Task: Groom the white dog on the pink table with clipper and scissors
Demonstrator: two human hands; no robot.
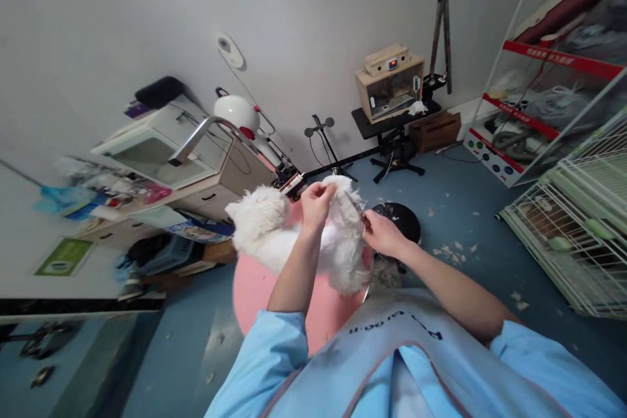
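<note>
So the white dog point(340, 255) is on the pink desk point(279, 297), its body stretching left of both grips. Left hand point(316, 207) is nearer its middle, fingertips pinching fur point(349, 201); right hand point(385, 234) is curled beside the fur, can't tell on what.
</note>
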